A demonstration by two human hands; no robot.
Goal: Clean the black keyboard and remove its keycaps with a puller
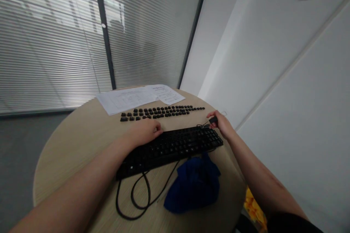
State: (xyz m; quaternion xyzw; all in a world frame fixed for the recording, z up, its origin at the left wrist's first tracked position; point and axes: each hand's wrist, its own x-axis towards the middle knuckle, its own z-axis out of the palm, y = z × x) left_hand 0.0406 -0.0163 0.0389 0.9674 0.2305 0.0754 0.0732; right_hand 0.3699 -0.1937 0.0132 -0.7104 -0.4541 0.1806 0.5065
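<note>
A black keyboard (177, 145) lies at a slant on the round table, its keys facing up. My left hand (144, 131) rests at its far left edge, fingers curled against it; part of the grip is hidden behind the hand. In my right hand (220, 123) is a keycap puller (212, 119) with a black handle, pinched between thumb and fingers. Its thin wires point down to the keyboard's far right corner. Beyond the keyboard, loose black keycaps (160, 113) are laid out in rows.
Printed paper sheets (131, 98) cover the far part of the table (68, 145). A crumpled blue cloth (194, 185) lies in front of the keyboard, beside a looped black cable (147, 189). A white wall (287, 91) stands close on the right; blinds hang behind.
</note>
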